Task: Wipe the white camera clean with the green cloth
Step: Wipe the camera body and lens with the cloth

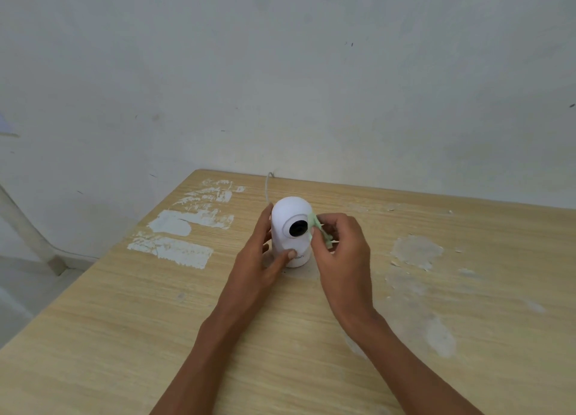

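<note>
A white dome-topped camera (288, 215) with a round black lens stands upright on the wooden table (124, 321), near its far edge. My left hand (258, 259) clasps the camera's left side, thumb across the base front. My right hand (339, 252) pinches a small pale green cloth (314, 227) and presses it against the camera's right side, just beside the lens. Most of the cloth is bunched inside my fingers.
A thin white cable (267, 187) runs from behind the camera over the table's far edge. White paint patches (174, 224) mark the table at left, scuffed pale spots (417, 252) at right. A plain white wall stands close behind.
</note>
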Tool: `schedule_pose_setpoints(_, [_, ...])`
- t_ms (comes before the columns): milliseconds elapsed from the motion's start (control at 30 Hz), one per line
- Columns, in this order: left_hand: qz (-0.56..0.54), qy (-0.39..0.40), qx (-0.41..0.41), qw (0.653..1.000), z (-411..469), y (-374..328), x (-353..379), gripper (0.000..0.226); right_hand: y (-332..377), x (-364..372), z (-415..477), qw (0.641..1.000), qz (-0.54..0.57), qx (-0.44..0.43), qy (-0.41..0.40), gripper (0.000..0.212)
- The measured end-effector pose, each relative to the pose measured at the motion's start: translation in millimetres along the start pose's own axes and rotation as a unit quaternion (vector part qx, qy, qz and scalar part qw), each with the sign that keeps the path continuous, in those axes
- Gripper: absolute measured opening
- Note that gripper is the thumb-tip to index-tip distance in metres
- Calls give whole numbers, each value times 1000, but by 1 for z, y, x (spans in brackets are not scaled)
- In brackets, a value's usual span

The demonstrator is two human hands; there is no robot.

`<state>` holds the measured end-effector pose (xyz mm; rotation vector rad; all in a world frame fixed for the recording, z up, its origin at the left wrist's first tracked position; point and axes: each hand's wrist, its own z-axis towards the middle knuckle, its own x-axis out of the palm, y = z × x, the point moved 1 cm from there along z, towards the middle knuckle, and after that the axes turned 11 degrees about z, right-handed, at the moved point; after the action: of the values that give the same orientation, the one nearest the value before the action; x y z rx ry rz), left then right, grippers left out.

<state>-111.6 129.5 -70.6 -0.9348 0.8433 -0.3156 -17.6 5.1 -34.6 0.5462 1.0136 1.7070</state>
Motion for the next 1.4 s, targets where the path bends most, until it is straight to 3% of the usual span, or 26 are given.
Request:
schedule_pose_setpoints(500, [-11, -25, -1, 1000, 3, 4, 0, 75, -1, 9, -6, 986, -90, -123, 73, 10])
schedule_pose_setpoints(733, [-8, -30, -2, 1000, 3, 3, -1, 74, -4, 5, 5, 998, -32, -56, 7, 13])
schedule_pose_setpoints(967, [-3, -31, -2, 999, 4, 3, 0, 75, 2, 5, 5, 985, -87, -142, 50, 14])
schedule_pose_setpoints(1133, [-13, -27, 2, 1000, 2, 2, -1, 71, 12, 19, -3, 955, -191, -204, 97, 13])
schedule_pose_setpoints(1400, [12, -26, 5, 1000, 2, 4, -2, 77, -7, 14, -12, 968, -157, -115, 159, 14])
